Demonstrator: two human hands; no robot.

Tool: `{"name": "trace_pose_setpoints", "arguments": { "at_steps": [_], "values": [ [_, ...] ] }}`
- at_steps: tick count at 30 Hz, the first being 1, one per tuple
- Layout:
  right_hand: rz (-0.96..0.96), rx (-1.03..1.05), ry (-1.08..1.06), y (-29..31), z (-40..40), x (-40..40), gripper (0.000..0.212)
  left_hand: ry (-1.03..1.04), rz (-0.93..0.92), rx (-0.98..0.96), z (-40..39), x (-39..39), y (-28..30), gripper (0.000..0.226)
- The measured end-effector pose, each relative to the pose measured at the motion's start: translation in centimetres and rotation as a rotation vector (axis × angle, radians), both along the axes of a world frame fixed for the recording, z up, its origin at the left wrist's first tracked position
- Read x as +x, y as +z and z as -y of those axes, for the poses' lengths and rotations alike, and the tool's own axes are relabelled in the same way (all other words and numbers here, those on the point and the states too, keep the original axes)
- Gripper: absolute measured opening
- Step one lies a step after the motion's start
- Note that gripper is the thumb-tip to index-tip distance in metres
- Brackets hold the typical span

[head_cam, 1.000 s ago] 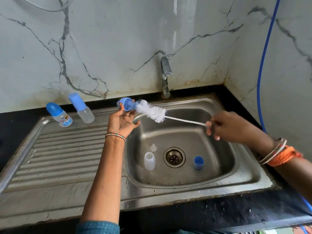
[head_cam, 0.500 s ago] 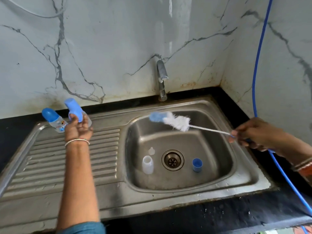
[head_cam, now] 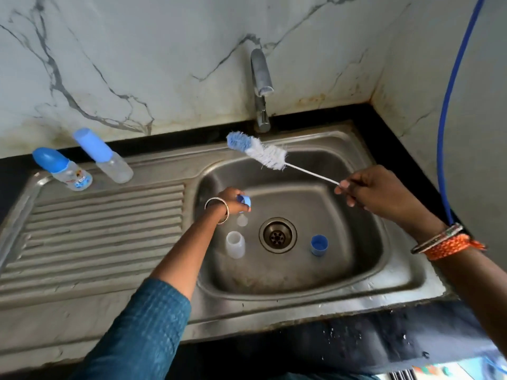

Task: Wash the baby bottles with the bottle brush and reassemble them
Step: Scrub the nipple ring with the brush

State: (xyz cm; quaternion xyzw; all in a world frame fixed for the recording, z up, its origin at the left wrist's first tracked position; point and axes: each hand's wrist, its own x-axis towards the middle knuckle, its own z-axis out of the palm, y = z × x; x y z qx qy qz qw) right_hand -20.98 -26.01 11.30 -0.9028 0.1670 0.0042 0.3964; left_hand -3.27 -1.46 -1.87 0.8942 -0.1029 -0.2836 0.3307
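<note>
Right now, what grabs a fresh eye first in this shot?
The bottle brush, held over the sink basin by the right hand at the wire handle's end, its bristle head below the tap. Then the left hand gripping a small blue cap just above the loose bottle parts lying by the drain. Two capped bottles stand on the drainboard at left.

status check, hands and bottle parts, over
Left hand holds blue cap over sink. Right hand grips bottle brush, raised. Open bottle and blue ring in basin. Nothing blocking.
</note>
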Motion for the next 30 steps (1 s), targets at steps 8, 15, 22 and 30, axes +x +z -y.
{"name": "trace_pose_setpoints", "arguments": {
  "at_steps": [8, 15, 22, 30],
  "values": [
    [-0.045, -0.04, 0.091, -1.8, 0.7, 2.8, 0.025, -0.285, 0.171, 0.279, 1.4, 4.5, -6.4, 0.061],
    [-0.113, 0.017, 0.157, -3.3, 0.6, 4.6, 0.024, -0.393, 0.185, 0.266, 2.2, 6.1, -9.7, 0.015],
    [-0.082, 0.005, 0.177, -4.0, 0.2, 5.2, 0.018, -0.312, 0.269, 0.226, 2.1, 5.2, -9.5, 0.033],
    [-0.05, -0.052, 0.183, -3.2, -0.2, 4.7, 0.017, -0.4, 0.198, 0.458, 0.3, 4.0, -8.6, 0.023]
  ]
}}
